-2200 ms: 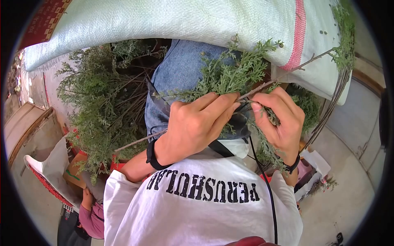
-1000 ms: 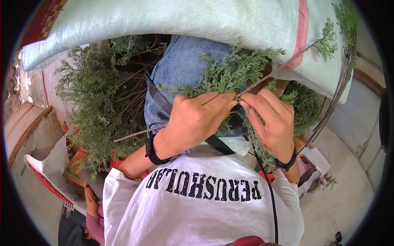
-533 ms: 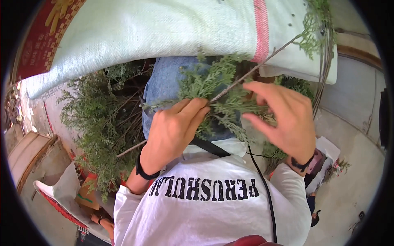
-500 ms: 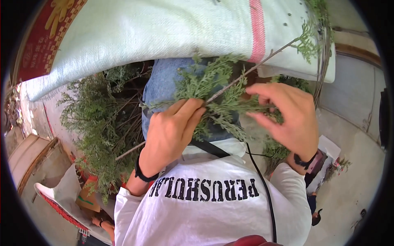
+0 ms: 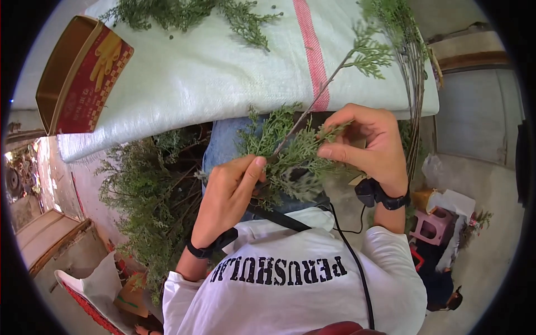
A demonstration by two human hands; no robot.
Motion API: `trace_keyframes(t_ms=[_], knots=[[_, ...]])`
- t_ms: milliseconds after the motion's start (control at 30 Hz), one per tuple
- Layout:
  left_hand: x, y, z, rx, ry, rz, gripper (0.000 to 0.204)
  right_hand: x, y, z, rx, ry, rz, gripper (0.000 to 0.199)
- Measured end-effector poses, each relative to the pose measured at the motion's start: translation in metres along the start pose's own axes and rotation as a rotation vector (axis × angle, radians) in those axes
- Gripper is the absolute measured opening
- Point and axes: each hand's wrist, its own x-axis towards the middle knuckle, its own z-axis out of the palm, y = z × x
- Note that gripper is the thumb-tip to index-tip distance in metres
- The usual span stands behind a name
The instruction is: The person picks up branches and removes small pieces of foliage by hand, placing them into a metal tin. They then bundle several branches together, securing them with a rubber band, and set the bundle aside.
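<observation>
My left hand [image 5: 226,187] is closed on a leafy conifer branch [image 5: 301,148] held above my lap. Its bare brown stem slants up to the right and ends in a green tuft over the cloth. To the right, my right hand [image 5: 371,145] pinches the outer tips of a side sprig on this same branch, thumb and forefinger nearly meeting. Foliage covers part of the left fingertips. Both wrists wear dark bands.
A white woven sheet [image 5: 212,84] with a red stripe lies ahead, bearing cut sprigs [image 5: 245,22] and a red tin [image 5: 92,78]. Long stems [image 5: 413,84] lean at right. A branch heap [image 5: 139,195] fills the left. A person [image 5: 441,285] is near a pink stool [image 5: 432,224].
My right hand has closed from a loose, spread pose onto the side sprig. The view has shifted, bringing more of the sheet, its sprigs and the tin into sight.
</observation>
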Motion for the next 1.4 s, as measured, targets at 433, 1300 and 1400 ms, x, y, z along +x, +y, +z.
trace_keyframes(t_ms=[433, 1300, 1400], knots=[[-0.039, 0.022, -0.012, 0.366, -0.32, 0.2, 0.076, 0.022, 0.017, 0.019, 0.22, 0.006, -0.059, 0.018], [-0.027, 0.039, 0.012, 0.573, 0.425, 0.701, 0.042, 0.043, 0.009, -0.007, 0.003, 0.426, -0.117, 0.018], [-0.032, 0.043, 0.004, 0.514, 0.135, 0.687, 0.044, 0.044, 0.013, -0.012, -0.067, 0.462, -0.2, 0.019]])
